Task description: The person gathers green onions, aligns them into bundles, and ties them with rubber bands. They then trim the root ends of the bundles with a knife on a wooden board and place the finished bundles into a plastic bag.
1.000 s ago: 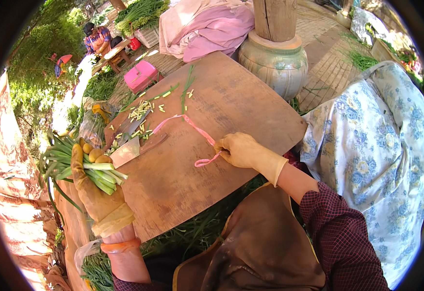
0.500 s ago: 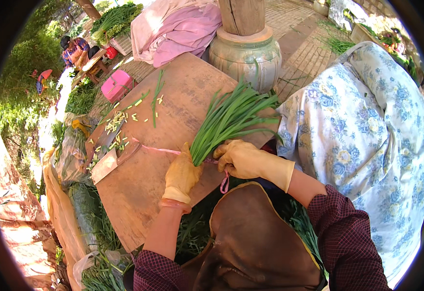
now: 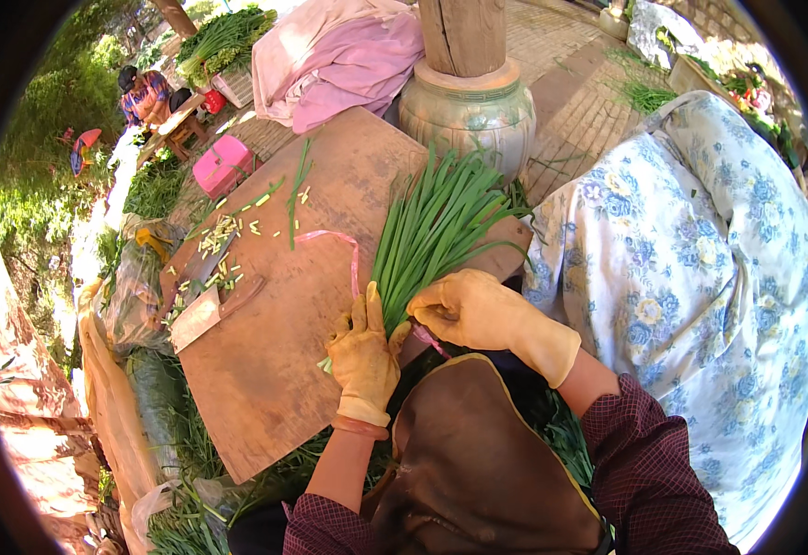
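Observation:
A bunch of garlic chives (image 3: 436,222), long flat green leaves fanned away from me, lies across the right side of a brown board (image 3: 265,388). My left hand (image 3: 364,356), in a yellowish glove, is closed around its lower stems; a few pale cut ends poke out beside the palm. A pink plastic tie (image 3: 355,254) curves over the board and passes beneath the bunch. My right hand (image 3: 478,310), gloved too, pinches the tie's other end close against the bunch's right side. A short end of the tie hangs below those fingers.
A wide-bladed knife (image 3: 198,319) and chopped stem ends (image 3: 224,236) lie on the board's left. Beyond stand a pink box (image 3: 223,166) and a pillar on a stone base (image 3: 467,106). Flowered cloth (image 3: 663,305) covers a heap at right. A person (image 3: 148,97) sits far left.
My left hand has shifted down and right, its fingers now laid across the stems. The bunch has turned more upright. The tie's left end now curves upward beside the bunch.

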Motion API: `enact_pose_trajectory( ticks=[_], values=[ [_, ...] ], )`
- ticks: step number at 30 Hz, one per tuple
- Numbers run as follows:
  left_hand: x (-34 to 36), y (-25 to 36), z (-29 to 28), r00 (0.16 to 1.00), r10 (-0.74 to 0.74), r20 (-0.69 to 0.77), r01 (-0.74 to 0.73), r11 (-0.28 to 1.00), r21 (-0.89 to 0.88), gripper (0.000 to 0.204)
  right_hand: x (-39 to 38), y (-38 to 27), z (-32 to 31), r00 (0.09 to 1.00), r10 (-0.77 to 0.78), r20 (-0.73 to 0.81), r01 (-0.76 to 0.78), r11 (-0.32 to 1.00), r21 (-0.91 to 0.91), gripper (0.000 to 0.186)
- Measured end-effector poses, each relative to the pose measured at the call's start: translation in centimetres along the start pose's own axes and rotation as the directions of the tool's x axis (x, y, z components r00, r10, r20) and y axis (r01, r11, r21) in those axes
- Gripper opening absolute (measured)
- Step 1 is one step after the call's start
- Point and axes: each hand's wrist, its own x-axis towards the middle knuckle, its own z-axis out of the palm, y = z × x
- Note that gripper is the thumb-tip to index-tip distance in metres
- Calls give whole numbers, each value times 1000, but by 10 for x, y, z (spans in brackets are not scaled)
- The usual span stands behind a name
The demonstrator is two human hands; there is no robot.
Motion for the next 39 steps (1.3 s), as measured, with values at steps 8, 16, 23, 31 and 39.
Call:
enact_pose_trajectory(
  ticks=[8, 16, 23, 31, 39],
  values=[
    [26, -37, 15, 1000, -4, -27, 1, 993, -120, 60, 62, 4, 28, 964, -250, -93, 232, 957, -176, 53],
    [19, -49, 24, 977, 0, -213, -105, 871, -480, 64, 66, 37, 69, 957, -289, -31, 249, 871, -423, 56],
    [30, -67, 7, 995, -78, -63, 43, 899, -435, 70, 67, 42, 72, 957, -282, -70, 220, 861, -458, 56],
    [-22, -112, 11, 763, -641, -81, 52, 187, -981, 65, 68, 41, 72, 970, -241, -19, 203, 854, -479, 64],
    [-14, -83, 41, 806, -567, -168, -230, -39, -972, 60, 74, 32, 65, 981, -184, 61, 188, 838, -513, 74]
  ],
)
